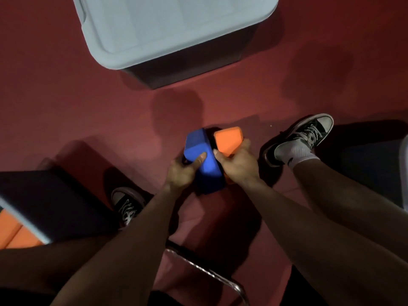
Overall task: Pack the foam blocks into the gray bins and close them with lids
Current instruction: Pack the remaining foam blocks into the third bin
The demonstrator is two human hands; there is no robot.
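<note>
Blue foam block (pixel 208 173) clasped by curled left hand (pixel 182 173), orange foam block (pixel 227 139) by curled right hand (pixel 238 162) (blocks touching) — probably risked one slipping loose if knocked together mid-carry.

Matt, smooth-faced foam: blue block (pixel 198 151) in left hand (pixel 183 173), orange block (pixel 228 138) in right hand (pixel 237 161). Lid (pixel 172 25) beyond the hands: smooth pale plastic, faint sheen. Floor (pixel 88 107): matt red. Tube (pixel 198 268) nearer than the hands: glossy chromed metal. Sock (pixel 293 151) right of them: ribbed cloth.

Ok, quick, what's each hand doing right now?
Left hand: fingers curled round the blue foam block, holding it.
Right hand: holding the orange foam block.
</note>
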